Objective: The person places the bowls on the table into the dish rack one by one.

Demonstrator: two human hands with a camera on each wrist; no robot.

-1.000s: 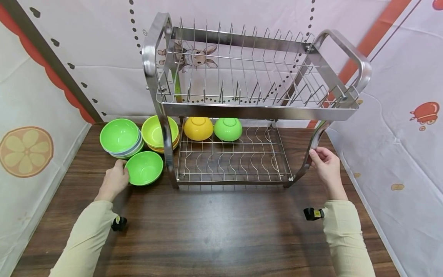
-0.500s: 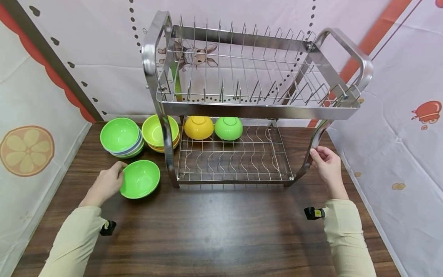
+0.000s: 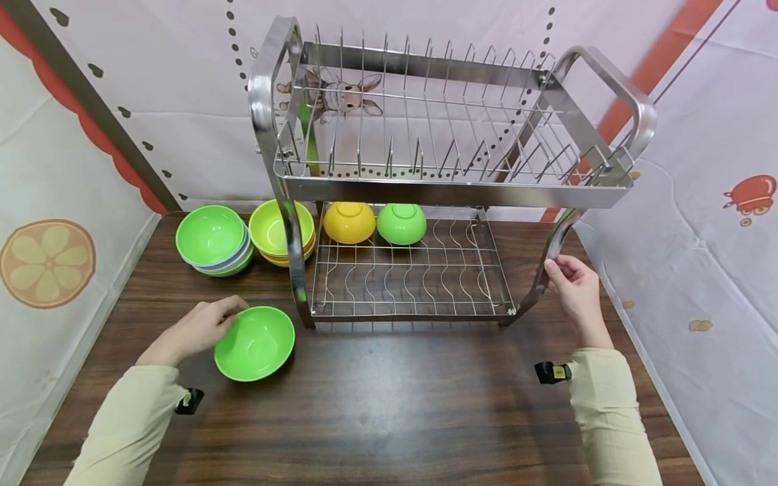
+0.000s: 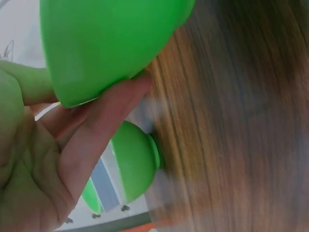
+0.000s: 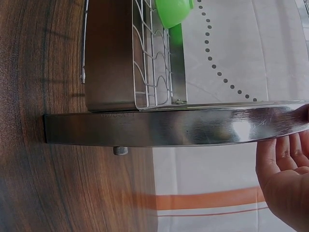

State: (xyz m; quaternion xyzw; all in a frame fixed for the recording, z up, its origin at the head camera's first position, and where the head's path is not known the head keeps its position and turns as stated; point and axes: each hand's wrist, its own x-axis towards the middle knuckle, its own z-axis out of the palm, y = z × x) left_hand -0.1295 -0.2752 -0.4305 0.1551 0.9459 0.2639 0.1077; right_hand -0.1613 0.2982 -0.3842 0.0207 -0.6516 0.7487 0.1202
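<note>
My left hand [image 3: 197,329] pinches the upper left rim of a green bowl [image 3: 255,345], which faces mouth up over the table left of the rack. In the left wrist view the fingers lie along the outside of that bowl [image 4: 111,43]. My right hand [image 3: 574,291] holds the right front leg of a two-tier steel dish rack [image 3: 456,197], thumb in front. In the right wrist view its fingers [image 5: 285,150] sit behind the leg. On the lower tier, a yellow bowl [image 3: 349,224] and a green bowl [image 3: 402,225] rest upside down at the back left.
Behind my left hand stands a stack of green, white and blue-grey bowls [image 3: 213,236]. Next to it, partly behind the rack's left leg, is a stack of yellow bowls [image 3: 267,229]. Printed cloth walls [image 3: 699,270] border the wooden table [image 3: 389,405] at back and sides.
My left hand has brought the green bowl away from the stacks, toward the table's front and lately a little right. The right hand keeps its hold on the rack leg.
</note>
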